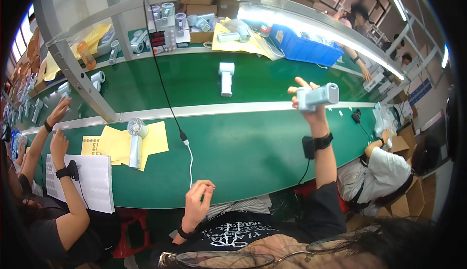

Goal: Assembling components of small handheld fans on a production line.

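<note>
One o'clock: pale blue handheld fan (318, 96), held up, lying nearly level, blunt rounded end pointing toward three. Eleven o'clock: slim white cable (190, 159), slightly bowed, running toward six; near end hidden from where I stand.

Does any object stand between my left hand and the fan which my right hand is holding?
Nothing visible does. The white cable runs down to the left hand, but it lies left of the line toward the fan in the right hand.
</note>
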Tool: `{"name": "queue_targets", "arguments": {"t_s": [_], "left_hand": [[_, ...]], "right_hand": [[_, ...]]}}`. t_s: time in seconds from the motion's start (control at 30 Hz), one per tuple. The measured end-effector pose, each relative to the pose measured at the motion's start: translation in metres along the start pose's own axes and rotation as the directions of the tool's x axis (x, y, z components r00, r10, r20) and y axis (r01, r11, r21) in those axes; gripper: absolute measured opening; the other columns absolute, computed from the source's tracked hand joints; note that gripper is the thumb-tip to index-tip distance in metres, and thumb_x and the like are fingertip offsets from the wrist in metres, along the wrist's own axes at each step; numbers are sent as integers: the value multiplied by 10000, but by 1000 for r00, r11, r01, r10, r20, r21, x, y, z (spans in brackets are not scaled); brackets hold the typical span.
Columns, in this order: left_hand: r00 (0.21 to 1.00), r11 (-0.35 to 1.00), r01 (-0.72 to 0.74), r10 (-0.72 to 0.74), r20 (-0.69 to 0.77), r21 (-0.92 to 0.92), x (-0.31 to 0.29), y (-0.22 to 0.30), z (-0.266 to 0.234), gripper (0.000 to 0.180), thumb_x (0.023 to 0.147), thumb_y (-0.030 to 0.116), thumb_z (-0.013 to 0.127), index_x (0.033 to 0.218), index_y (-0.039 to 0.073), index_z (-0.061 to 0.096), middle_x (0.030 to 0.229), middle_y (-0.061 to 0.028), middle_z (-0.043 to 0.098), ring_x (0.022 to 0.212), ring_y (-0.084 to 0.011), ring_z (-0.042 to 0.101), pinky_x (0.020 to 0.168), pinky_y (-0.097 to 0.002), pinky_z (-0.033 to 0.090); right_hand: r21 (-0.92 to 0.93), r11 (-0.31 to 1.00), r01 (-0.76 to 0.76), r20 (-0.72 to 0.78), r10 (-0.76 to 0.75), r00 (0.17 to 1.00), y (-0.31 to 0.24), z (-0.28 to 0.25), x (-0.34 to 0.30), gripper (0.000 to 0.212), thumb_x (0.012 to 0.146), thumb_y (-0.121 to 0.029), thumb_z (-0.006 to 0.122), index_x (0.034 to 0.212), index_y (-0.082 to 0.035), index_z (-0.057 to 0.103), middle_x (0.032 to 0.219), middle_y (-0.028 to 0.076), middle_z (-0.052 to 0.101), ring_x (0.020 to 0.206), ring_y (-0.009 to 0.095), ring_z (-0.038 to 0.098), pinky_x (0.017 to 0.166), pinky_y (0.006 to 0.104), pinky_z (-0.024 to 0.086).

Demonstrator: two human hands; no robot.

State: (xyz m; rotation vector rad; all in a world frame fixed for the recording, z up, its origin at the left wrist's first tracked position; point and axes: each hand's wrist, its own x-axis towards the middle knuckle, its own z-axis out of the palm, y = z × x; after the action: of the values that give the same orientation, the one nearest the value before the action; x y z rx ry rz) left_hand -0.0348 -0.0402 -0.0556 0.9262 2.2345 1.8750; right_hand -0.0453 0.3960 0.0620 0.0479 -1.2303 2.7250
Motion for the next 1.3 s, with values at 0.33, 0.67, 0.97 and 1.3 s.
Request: {"name": "queue_targets", "arguments": {"t_s": [0.33, 0.67, 0.97, 1.3], "left_hand": [[994, 997, -62, 57, 91, 52, 10, 1, 2, 124, 901, 25, 567, 799, -44, 576, 898, -127, 639, 756, -247, 601, 672, -307, 470], [994, 996, -29, 21, 106, 79, 11, -2, 3, 112, 895, 15, 574, 798, -43, 575, 907, -126, 643, 765, -251, 604, 685, -310, 482], [997, 997, -31, 26, 71, 67, 3, 8, 1, 160, 931, 33, 535, 798, -50, 564, 912, -137, 638, 765, -227, 602, 697, -303, 487], [984, 981, -180, 179, -15, -66, 20, 28, 30, 126, 963, 67, 499, 885, -22, 542, 883, -134, 600, 710, -235, 558, 656, -323, 448]], "right_hand": [[-887, -201, -415, -213, -620, 755, 13, -168, 148, 555, 812, -375, 704, 1143, 2, 467, 959, 230, 630, 885, 351, 637, 772, 476, 496], [-725, -677, -128, 172, -357, 918, 148, -101, 206, 620, 804, -548, 635, 835, 68, 689, 1147, 239, 548, 1162, 385, 438, 986, 574, 298], [-967, -66, -245, -193, -438, 878, 120, -45, 166, 431, 809, -260, 719, 1038, 62, 548, 1087, 218, 615, 986, 331, 600, 877, 458, 487], [-79, 954, -290, -111, 281, 953, 131, 111, -16, 389, 953, -221, 510, 1240, 38, 465, 1117, 151, 607, 948, 222, 626, 855, 407, 526]]}}
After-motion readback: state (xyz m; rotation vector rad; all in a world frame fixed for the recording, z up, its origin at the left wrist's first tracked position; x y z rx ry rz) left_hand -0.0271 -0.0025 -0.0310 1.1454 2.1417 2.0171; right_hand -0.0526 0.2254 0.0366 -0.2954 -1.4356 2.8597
